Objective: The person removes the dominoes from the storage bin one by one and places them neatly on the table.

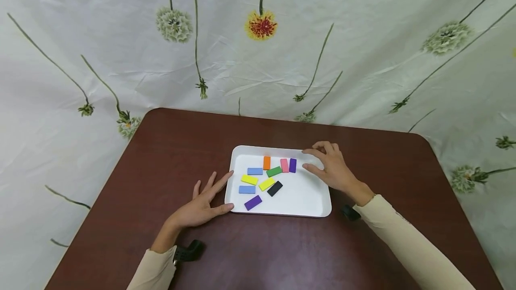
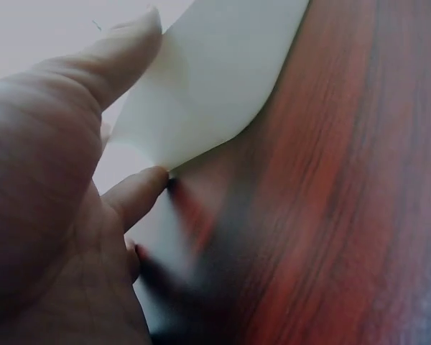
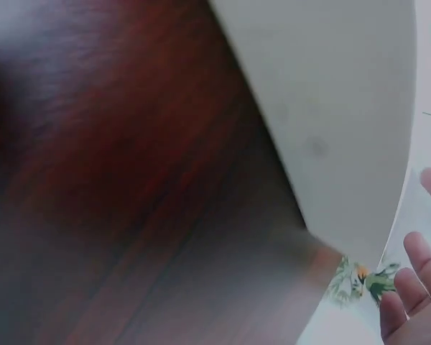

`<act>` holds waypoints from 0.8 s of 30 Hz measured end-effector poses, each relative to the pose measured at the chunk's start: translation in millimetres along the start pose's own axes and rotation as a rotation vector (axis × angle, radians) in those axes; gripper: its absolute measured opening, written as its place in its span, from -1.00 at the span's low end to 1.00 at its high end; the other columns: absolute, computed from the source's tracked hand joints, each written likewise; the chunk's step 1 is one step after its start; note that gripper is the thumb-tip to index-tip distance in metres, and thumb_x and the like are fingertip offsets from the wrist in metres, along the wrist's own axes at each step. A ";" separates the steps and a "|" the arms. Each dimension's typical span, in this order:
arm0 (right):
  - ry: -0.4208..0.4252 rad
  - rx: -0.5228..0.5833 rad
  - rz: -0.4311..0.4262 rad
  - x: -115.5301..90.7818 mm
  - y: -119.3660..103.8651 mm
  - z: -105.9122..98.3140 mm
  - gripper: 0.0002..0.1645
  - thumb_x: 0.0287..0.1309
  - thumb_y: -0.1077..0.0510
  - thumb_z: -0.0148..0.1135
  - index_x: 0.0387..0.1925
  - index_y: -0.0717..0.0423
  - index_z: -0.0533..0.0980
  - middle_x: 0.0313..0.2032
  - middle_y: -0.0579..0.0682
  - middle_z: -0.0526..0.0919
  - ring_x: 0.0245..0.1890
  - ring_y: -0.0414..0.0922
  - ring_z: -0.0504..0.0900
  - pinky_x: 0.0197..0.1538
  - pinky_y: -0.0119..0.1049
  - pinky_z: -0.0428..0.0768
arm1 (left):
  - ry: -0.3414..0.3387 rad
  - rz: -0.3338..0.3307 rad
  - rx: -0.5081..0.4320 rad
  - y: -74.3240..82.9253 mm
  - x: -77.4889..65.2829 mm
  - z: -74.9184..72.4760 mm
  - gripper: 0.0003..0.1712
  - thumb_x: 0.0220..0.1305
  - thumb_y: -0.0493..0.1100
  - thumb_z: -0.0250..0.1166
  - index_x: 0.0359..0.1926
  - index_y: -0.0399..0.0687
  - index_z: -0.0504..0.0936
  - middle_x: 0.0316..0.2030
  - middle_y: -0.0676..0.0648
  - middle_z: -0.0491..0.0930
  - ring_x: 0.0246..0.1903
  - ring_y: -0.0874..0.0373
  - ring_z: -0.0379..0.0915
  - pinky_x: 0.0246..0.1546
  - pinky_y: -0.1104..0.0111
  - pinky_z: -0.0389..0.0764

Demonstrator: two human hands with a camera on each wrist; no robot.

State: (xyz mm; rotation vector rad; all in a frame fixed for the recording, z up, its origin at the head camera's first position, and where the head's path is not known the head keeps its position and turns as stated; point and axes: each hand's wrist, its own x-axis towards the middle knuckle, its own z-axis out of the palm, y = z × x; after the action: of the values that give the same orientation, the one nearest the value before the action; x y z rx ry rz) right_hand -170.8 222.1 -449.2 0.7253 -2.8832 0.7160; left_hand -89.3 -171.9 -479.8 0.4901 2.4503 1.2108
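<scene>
A white tray (image 1: 306,200) lies on the table with several small coloured blocks spread over its left and middle parts. My left hand (image 1: 199,209) has its fingers spread, with thumb and fingertips right at the tray's left edge. In the left wrist view the thumb (image 2: 122,57) and a fingertip meet the white wall. Over the tray's right side is my right hand (image 1: 332,166), fingers loosely bent and nothing between them. Closest to it stands a purple block (image 1: 293,165) beside a pink block (image 1: 284,165); a black block (image 1: 275,188) lies lower, by a yellow block (image 1: 266,184).
Around the tray is a dark red-brown table (image 1: 274,254). A pale cloth with printed flowers (image 1: 262,25) hangs behind it. More blocks sit in the tray: an orange block (image 1: 267,162), a green block (image 1: 274,171) and a second purple block (image 1: 253,202).
</scene>
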 end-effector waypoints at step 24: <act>-0.122 -0.089 0.073 31.4 -7.9 26.2 -0.51 -0.09 -0.16 0.60 -0.08 -0.12 0.75 -0.22 0.00 0.23 -0.12 0.01 0.17 -0.11 -0.09 0.13 | 0.027 -0.022 -0.022 -2.3 -1.3 2.5 0.04 0.24 0.20 0.39 0.59 0.36 0.00 0.57 -0.16 -0.01 0.57 -0.25 -0.51 0.37 -0.24 -0.66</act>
State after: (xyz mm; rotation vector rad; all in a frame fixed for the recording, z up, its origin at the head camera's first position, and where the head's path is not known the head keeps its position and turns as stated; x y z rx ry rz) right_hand -194.0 190.5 -463.2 0.6786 -3.0433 0.5645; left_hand -87.3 -172.2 -482.8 0.4427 2.4551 1.2424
